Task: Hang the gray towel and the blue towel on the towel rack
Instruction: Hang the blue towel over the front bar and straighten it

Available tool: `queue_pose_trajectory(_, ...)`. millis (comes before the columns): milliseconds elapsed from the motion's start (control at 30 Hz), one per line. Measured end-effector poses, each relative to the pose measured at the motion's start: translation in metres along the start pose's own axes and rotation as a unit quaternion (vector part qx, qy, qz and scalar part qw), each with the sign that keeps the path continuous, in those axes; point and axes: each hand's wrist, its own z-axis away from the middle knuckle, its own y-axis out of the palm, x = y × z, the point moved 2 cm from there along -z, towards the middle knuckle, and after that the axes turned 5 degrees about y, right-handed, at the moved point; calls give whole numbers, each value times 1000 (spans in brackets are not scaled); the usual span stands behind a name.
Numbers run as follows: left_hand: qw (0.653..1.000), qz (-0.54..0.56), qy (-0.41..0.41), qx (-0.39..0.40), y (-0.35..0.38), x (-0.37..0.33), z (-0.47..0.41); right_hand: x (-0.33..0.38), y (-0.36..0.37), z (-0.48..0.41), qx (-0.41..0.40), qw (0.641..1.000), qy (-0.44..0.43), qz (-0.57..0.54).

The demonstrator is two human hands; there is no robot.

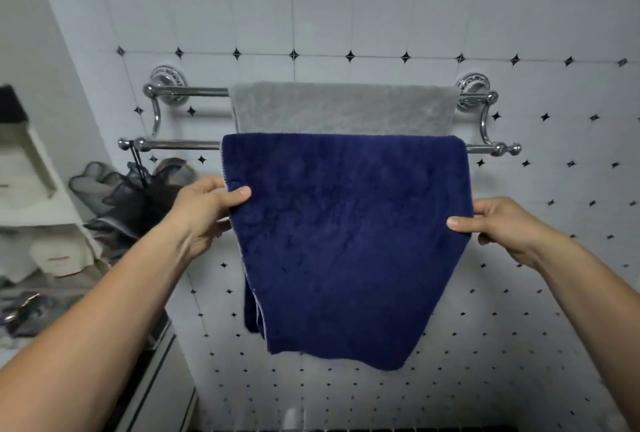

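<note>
A chrome double-bar towel rack [187,144] is fixed to the tiled wall. The gray towel [343,108] is draped over its upper, rear bar. The blue towel [346,241] hangs over the lower, front bar and covers the gray towel's lower part. My left hand [204,210] pinches the blue towel's left edge, thumb on the front. My right hand [498,223] pinches its right edge the same way, a little lower. The blue towel's bottom hem hangs slanted, lower on the right.
A dark mesh bath sponge [138,199] hangs by a cord from the front bar's left end. White shelves [38,189] with bottles and clutter stand at the left. A counter edge [162,355] runs below my left forearm.
</note>
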Motion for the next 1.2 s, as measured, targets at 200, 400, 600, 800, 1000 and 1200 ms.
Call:
queue_pose_trajectory(200, 999, 29, 17, 1, 8, -14, 0, 19, 0, -2, 57, 992, 38, 102)
queue_pose_trajectory(400, 996, 84, 9, 16, 12, -34, -8, 50, -15, -2, -100, 975, 0, 199)
queue_pose_trajectory(600, 997, 68, -31, 26, 14, -44, -23, 127, -24, -21, -162, 902, -199, 347)
queue_pose_trajectory(800, 996, 76, -33, -16, 11, -47, -28, 139, -33, -40, -130, 924, -170, 316)
queue_pose_trajectory(1000, 998, 54, -23, -13, 13, -50, -32, 135, -72, -39, -212, 951, -109, 197)
queue_pose_trajectory(1200, 999, 40, 26, -19, 33, -41, -25, 122, -54, -38, -212, 957, -157, 124)
